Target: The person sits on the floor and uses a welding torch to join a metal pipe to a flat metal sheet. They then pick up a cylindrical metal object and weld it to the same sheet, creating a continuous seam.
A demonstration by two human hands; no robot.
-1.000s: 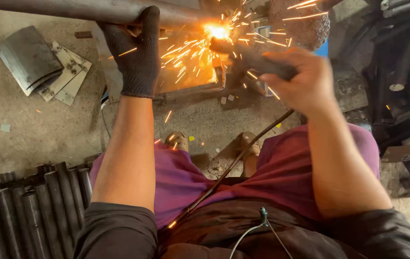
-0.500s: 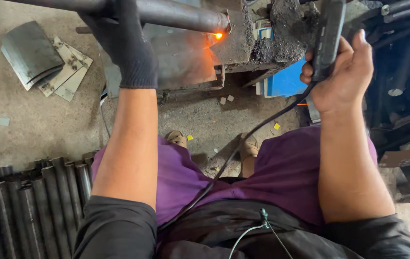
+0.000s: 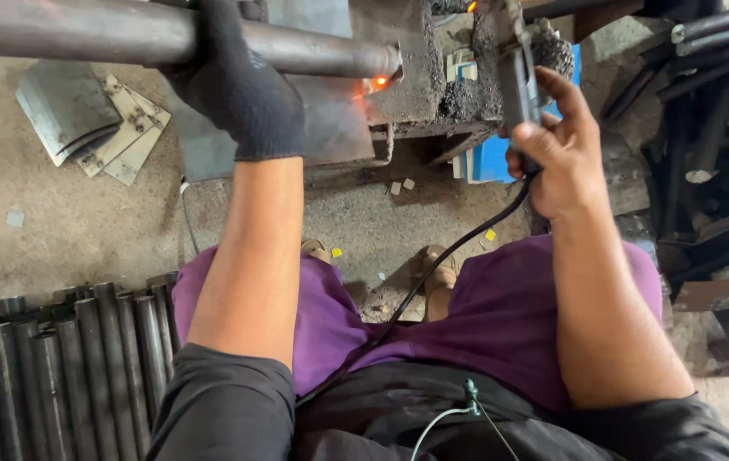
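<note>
While I look down over the knees, my left hand (image 3: 232, 94), in a black glove, is clenched around a long steel pipe (image 3: 125, 34) and holds it level. That pipe runs straight across the view, its long axis going from the left edge to its cut end (image 3: 381, 67) near the middle, where a small spot of metal glows orange (image 3: 379, 82). The end rests on or just over a flat steel plate (image 3: 330, 128) against a grimy block on the low bench (image 3: 420, 94); I cannot tell whether it touches.

My right hand (image 3: 556, 154), bare, grasps the body of a dark power tool (image 3: 514, 72) that stands nearly upright, its working end up at the top edge of the view and too blurred to make out. Its black cord (image 3: 433, 273) trails down from the hand across purple shorts (image 3: 501, 316).

What matters is this: the glowing pipe end lies to the left of the tool and just beside it, between the two hands. The right hand is the nearer of the two to that end, while the left grips the pipe further back along its length. Tool and pipe stand roughly at right angles.

Off to the left, loose metal offcuts (image 3: 91, 128) lie on the concrete floor (image 3: 57, 230), and a row of dark pipes (image 3: 57, 367) is stacked by the left knee. More dark bars (image 3: 714, 128) pile up at the right.
</note>
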